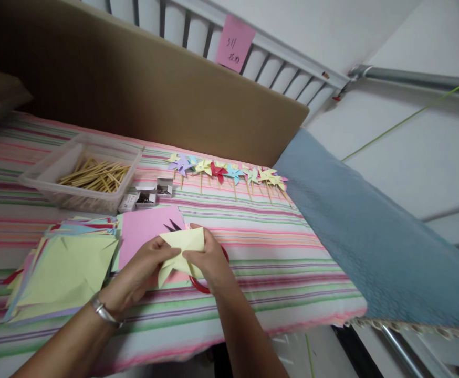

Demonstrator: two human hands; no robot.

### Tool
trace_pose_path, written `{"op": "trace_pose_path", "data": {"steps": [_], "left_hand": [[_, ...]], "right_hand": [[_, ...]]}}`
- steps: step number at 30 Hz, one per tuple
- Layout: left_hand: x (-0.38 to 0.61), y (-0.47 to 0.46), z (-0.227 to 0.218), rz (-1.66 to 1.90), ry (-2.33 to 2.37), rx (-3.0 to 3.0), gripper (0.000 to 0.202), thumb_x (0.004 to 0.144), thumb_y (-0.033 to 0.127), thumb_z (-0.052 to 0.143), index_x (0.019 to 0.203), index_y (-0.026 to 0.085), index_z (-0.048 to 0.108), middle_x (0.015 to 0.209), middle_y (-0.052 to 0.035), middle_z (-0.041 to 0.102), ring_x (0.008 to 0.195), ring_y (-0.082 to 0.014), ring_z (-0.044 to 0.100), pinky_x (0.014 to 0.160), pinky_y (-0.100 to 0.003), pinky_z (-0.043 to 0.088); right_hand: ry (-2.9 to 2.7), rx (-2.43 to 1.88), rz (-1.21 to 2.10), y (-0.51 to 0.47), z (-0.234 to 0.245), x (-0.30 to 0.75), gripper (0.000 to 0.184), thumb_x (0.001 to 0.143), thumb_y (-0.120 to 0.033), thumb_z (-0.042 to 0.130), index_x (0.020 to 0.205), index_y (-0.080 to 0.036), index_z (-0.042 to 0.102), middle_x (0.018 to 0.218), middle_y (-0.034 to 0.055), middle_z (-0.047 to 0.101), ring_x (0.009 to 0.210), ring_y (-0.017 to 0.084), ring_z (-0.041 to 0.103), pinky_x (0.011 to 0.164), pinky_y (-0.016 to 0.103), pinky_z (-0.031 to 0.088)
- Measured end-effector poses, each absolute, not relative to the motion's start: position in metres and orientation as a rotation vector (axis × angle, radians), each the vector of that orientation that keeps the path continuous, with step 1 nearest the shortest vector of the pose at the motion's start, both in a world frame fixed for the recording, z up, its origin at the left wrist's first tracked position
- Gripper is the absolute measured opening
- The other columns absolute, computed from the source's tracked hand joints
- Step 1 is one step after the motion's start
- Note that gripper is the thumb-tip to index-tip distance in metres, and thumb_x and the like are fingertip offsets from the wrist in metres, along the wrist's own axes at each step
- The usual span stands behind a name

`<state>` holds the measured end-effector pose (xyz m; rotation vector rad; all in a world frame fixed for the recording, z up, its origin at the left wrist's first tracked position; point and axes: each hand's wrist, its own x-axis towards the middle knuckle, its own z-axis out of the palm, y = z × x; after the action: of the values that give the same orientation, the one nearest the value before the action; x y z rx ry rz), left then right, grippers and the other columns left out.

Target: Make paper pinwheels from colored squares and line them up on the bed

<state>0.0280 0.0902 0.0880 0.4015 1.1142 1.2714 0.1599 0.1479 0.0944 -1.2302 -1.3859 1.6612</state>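
Observation:
Both hands hold one piece of pale yellow paper (189,239), partly folded, above the striped cloth. My left hand (145,262) pinches its left side, thumb on top. On the right side my right hand (210,260) grips it, its thumb near the middle of the sheet. Beneath the paper lie scissors with red handles (201,286); their dark blade tips show past the far edge. A pink sheet (148,231) rests under and to the left of them. Left of my hands sits a stack of coloured paper squares (68,268), pale yellow on top.
A clear plastic box (123,202) of wooden sticks (95,176) stands at the back left, beside small open boxes (146,197) of dark bits. Several paper pinwheels (218,171) lie in a row before a cardboard panel (174,89). A blue cover (371,236) borders the table's right.

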Motion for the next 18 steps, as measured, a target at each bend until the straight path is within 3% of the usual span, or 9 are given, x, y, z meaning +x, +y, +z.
{"op": "trace_pose_path", "data": {"steps": [4,9,18], "left_hand": [[0.030,0.090,0.087,1.287,0.997,0.348,0.016,0.064,0.022,0.074,0.078,0.016,0.067,0.074,-0.0023,0.069,0.067,-0.0133,0.060,0.065,-0.023,0.045],[0.031,0.089,0.087,1.302,1.108,0.396,0.012,0.063,0.022,0.074,0.071,0.015,0.068,0.065,-0.0009,0.067,0.059,-0.0121,0.056,0.059,-0.022,0.041],[0.010,0.092,0.091,1.352,1.135,0.367,0.011,0.062,0.022,0.073,0.069,0.015,0.066,0.067,-0.0022,0.067,0.063,-0.0156,0.060,0.061,-0.025,0.045]], "right_hand": [[-1.276,-1.215,1.567,0.147,0.090,0.154,0.064,0.056,-0.012,0.064,0.119,-0.018,0.052,0.089,0.0016,0.065,0.075,0.018,0.061,0.065,0.025,0.050],[-1.293,-1.213,1.507,0.140,0.091,0.145,0.060,0.059,-0.014,0.063,0.118,-0.019,0.053,0.093,0.0022,0.067,0.082,0.019,0.063,0.069,0.025,0.051],[-1.318,-1.030,1.564,0.140,0.083,0.149,0.033,0.076,-0.026,0.060,0.108,-0.019,0.056,0.088,0.0035,0.070,0.075,0.018,0.065,0.065,0.027,0.051]]}}
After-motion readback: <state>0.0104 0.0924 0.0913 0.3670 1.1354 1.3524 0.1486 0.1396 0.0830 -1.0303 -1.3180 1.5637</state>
